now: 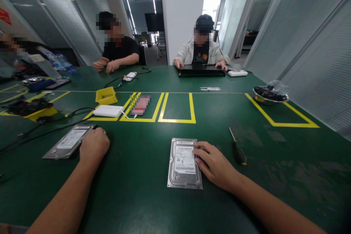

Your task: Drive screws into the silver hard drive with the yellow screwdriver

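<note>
A silver hard drive (184,168) with a white label lies flat on the green table before me. My right hand (215,164) rests at its right edge, fingers spread and touching the drive's top and side. To the left, my left hand (94,142) is closed on the right edge of a second hard drive (64,144), which looks slightly tilted; its fingertips are hidden behind the hand. Right of my right hand lies a screwdriver (238,148) with a black and yellow handle.
Yellow tape (177,121) marks boxes on the table (131,197). A white power bank (108,111), a pixelated phone (141,105), a yellow bin (106,96) and black cables (33,129) lie beyond. A metal bowl (270,98) stands right. Two people sit opposite; another is at far left.
</note>
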